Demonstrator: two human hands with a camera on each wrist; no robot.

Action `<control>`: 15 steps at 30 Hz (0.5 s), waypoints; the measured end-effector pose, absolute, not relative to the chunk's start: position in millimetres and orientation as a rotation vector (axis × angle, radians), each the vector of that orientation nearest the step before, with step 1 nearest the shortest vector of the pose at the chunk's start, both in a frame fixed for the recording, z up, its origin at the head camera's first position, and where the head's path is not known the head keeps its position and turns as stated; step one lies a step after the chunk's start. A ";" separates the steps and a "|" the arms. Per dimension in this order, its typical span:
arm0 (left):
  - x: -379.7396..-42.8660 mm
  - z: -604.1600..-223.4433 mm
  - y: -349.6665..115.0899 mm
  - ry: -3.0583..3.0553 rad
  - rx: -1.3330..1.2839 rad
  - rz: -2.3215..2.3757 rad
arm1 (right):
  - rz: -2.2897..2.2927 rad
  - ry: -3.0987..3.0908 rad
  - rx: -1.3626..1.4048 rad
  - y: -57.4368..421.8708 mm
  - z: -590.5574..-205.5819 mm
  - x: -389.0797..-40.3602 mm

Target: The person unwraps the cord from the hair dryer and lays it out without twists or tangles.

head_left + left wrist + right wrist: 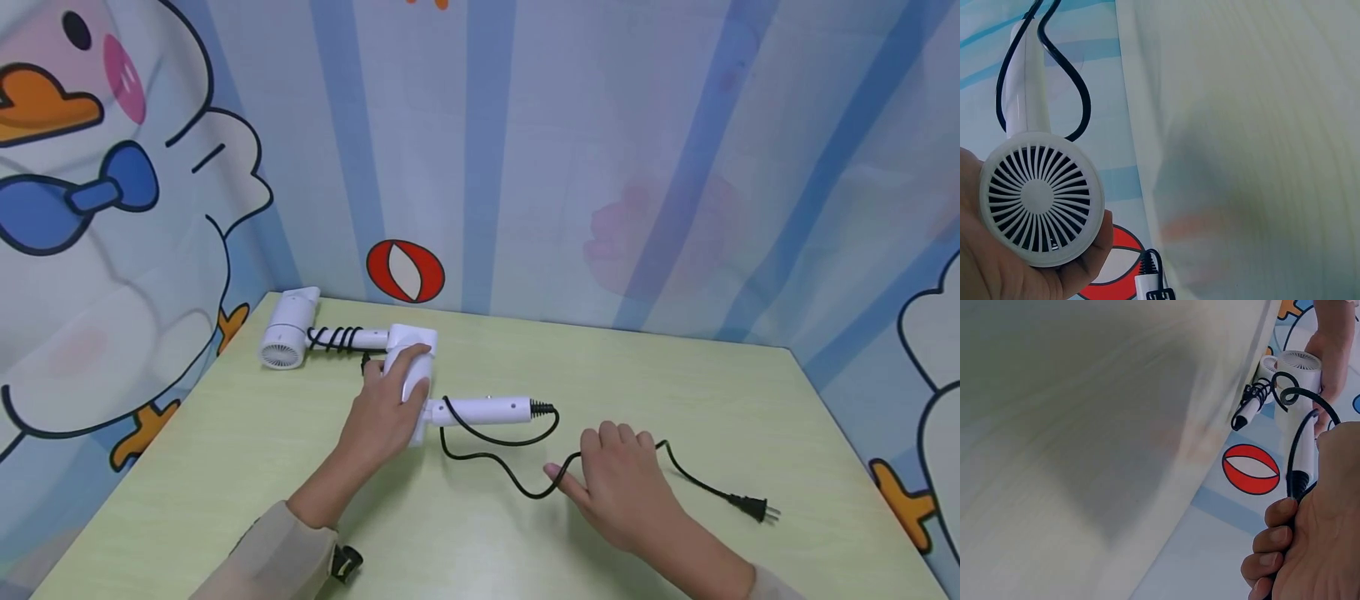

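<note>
My left hand (pixel 381 417) grips the body of a white hair dryer (pixel 483 410), thumb and fingers wrapped around it. Its handle points right, and its round intake grille (pixel 1037 196) faces the left wrist camera. From the handle's end a black power cord (pixel 487 456) loops back past the handle, then runs rightward in a loose curve. My right hand (pixel 624 487) holds this cord, with the fingers curled around it in the right wrist view. Beyond that hand hangs the cord's tail, ending in a two-pin plug (pixel 750 507).
At the table's back left corner lies a second white hair dryer (pixel 288 329), a black cord (pixel 337 337) wound around its handle. The pale wooden table (pixel 480 550) meets a cartoon-printed cloth backdrop (pixel 555 167) at the back and sides.
</note>
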State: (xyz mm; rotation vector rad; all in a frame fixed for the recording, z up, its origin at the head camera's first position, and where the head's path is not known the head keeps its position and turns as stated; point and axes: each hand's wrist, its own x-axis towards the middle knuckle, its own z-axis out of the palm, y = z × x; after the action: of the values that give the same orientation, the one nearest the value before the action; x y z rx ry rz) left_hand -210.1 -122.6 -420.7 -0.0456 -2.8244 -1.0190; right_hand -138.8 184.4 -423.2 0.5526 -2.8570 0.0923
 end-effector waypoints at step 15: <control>-208.0 -416.8 -124.6 -2.820 -0.044 -1.054 | 0.077 -2.963 0.503 192.8 -440.4 -155.6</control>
State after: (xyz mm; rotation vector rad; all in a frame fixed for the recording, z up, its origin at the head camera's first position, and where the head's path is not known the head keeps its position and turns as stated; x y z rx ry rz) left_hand -208.0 -124.6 -416.8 -0.0439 -2.8195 -1.0540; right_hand -155.6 192.8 -440.4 0.5034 -2.9632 0.0770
